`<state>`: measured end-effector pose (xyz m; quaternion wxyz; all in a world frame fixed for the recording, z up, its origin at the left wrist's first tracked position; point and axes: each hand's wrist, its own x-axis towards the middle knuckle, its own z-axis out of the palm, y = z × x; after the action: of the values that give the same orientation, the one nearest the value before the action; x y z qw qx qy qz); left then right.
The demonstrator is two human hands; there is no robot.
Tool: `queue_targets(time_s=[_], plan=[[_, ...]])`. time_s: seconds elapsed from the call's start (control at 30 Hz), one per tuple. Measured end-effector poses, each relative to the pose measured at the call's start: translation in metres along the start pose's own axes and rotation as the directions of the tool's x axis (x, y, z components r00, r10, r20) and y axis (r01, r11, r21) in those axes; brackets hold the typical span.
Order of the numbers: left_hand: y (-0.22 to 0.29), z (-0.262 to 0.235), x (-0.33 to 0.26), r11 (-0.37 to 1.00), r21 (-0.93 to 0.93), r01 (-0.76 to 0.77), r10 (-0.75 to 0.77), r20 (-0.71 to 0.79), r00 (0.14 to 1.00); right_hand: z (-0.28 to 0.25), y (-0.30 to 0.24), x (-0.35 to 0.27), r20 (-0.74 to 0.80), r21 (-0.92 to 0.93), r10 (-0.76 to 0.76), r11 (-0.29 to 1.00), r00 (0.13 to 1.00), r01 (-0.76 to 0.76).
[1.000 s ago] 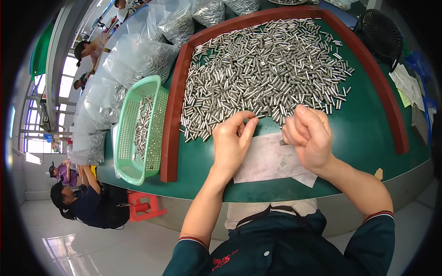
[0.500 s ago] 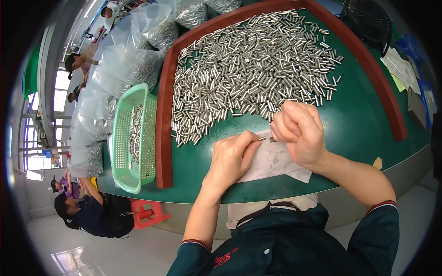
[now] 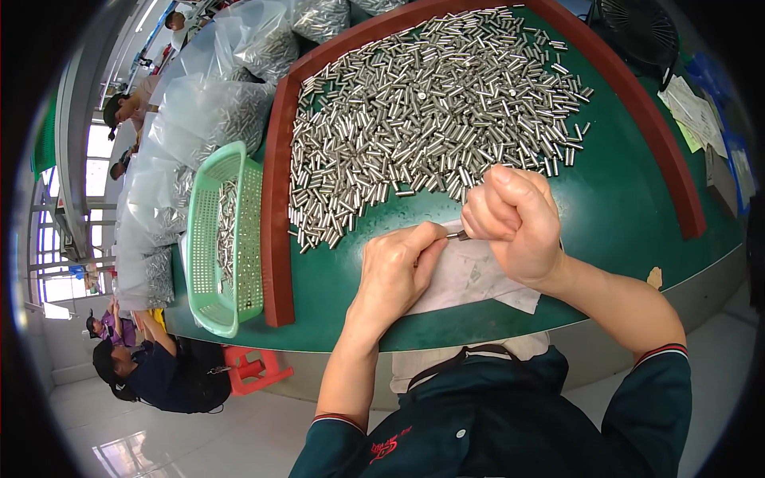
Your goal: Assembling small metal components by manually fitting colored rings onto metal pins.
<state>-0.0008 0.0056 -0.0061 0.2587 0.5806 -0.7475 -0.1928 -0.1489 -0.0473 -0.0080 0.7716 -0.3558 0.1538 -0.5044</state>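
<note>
My left hand pinches a small silver metal pin between thumb and forefinger. My right hand is closed in a fist, thumb uppermost, around a short dark rod whose end sticks out from under the fingers. The rod's tip meets the free end of the pin; most of the rod is hidden in the fist. Both hands are over a pale, stained cloth on the green table. Beyond them spreads a large heap of similar metal pins.
Dark red rails border the heap. Left of them stands a light green basket with pins inside. Clear plastic bags of metal parts line the far left. A black fan and papers are at right. Co-workers sit left, near a red stool.
The gap between the pin and the dark rod has closed, so their ends now meet. My right hand has shifted slightly left. The view has turned a little.
</note>
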Motion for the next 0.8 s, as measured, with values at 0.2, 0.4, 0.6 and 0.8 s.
queue_targets(time_s=[0.2,0.4,0.6,0.8], plan=[[-0.0036,0.0031,-0.0012,0.999,-0.028,0.031,-0.032,-0.018,0.999,0.0013,0.0031,-0.0008,-0.014,-0.048,0.001,0.999,1.000,-0.001],[-0.0043,0.0019,0.0003,0.997,-0.062,0.054,-0.055,-0.021,0.998,0.0040,0.0007,-0.0004,-0.026,-0.066,0.013,0.998,1.000,-0.014],[-0.0044,0.0015,-0.0006,0.997,-0.072,0.030,-0.033,-0.032,0.999,0.0044,0.0002,-0.0005,-0.030,-0.035,-0.002,0.999,1.000,0.001],[-0.0049,0.0038,-0.0009,0.997,-0.071,0.022,-0.025,-0.038,0.999,0.0024,0.0025,-0.0001,-0.027,-0.030,-0.013,0.999,1.000,0.012]])
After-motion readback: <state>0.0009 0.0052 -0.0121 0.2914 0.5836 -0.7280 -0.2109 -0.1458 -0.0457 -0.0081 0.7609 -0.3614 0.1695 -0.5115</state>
